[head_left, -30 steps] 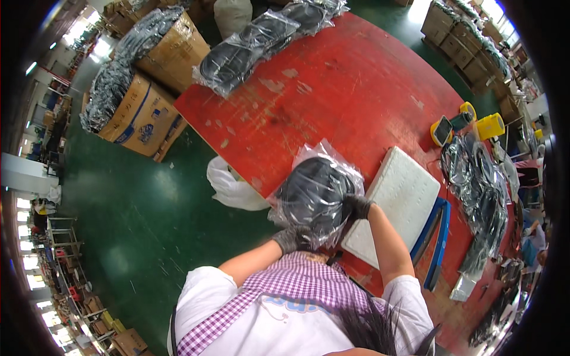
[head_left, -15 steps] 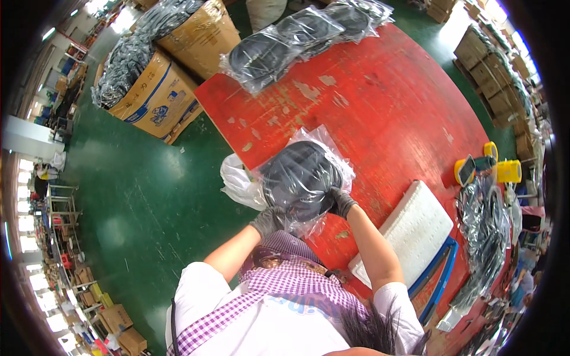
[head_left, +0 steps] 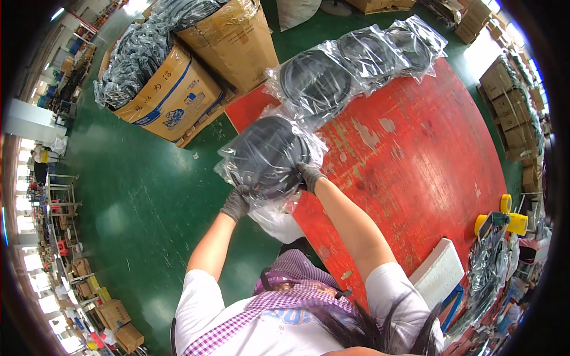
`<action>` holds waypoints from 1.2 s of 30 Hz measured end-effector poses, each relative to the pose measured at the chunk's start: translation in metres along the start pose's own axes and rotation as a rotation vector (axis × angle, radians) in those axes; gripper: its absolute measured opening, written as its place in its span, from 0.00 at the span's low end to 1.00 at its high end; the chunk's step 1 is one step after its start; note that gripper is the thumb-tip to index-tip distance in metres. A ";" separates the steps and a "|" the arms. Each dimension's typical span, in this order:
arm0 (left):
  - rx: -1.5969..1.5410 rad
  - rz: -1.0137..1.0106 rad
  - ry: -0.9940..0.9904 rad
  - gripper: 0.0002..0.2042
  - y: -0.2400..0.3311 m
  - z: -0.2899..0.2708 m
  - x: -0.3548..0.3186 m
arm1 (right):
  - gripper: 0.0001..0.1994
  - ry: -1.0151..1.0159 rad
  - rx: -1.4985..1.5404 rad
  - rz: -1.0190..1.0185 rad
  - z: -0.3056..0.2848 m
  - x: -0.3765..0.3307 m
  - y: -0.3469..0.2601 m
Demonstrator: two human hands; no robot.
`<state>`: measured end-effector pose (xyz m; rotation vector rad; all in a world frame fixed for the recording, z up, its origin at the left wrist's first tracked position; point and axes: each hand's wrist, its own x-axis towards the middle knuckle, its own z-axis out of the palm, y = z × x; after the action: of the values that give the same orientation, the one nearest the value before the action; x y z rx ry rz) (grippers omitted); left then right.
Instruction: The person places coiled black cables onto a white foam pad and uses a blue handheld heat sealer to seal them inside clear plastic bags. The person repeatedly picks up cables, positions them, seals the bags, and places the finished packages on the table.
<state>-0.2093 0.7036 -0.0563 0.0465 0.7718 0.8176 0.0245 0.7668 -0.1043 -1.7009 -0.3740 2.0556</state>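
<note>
1. Carried leftward since a second ago, the clear plastic bag of coiled black rubber rings (head_left: 267,155) now hangs over the red table's (head_left: 427,154) left edge, nearer the row of similar filled bags (head_left: 356,62).
2. Both grey-gloved hands grip it — left hand (head_left: 237,203) beneath, right hand (head_left: 309,176) pinching the film.
3. Risk: thin film could tear or slip under the weight, dropping rings onto the green floor (head_left: 136,202) beside the cardboard boxes (head_left: 172,95).

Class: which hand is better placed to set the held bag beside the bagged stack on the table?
Right, probably. The right hand grips the bag of black rings on the red table side; the left hand is over the floor.
</note>
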 end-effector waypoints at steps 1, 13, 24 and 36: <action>0.011 0.038 0.037 0.25 0.018 -0.012 0.008 | 0.11 -0.024 0.015 -0.003 0.017 0.007 -0.013; 0.222 0.152 0.192 0.14 0.153 -0.043 0.096 | 0.13 0.081 0.317 -0.046 0.097 0.042 -0.099; -0.121 0.312 0.141 0.35 0.132 -0.054 0.069 | 0.11 -0.152 0.434 0.032 0.032 -0.049 -0.041; 1.677 -0.549 -0.450 0.13 -0.173 -0.035 0.044 | 0.08 0.273 0.888 -0.252 -0.200 -0.304 0.206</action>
<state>-0.1019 0.6041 -0.1638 1.3932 0.7822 -0.5289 0.2293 0.4236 0.0168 -1.2507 0.3575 1.4325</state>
